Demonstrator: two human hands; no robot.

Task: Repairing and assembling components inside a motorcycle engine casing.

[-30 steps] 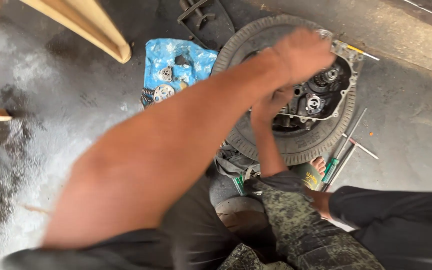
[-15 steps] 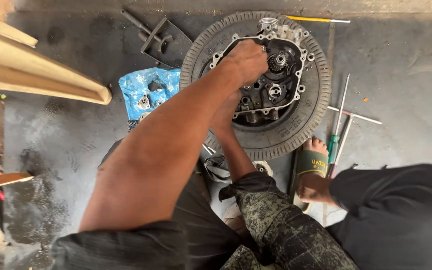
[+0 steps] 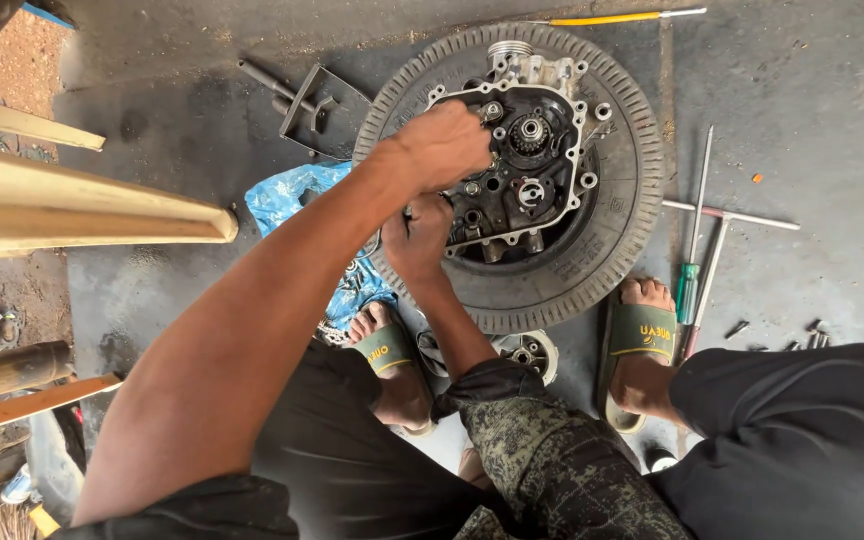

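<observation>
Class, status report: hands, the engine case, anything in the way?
Left hand and right hand both on the engine case inside the tyre. Whether either grips anything: unclear. Nothing blocking.

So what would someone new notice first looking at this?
A dark engine case lying inside a tyre on the concrete floor, top centre. Both hands work at its left edge: left hand above, right hand just below. A green-handled screwdriver lies right of the tyre.
</observation>
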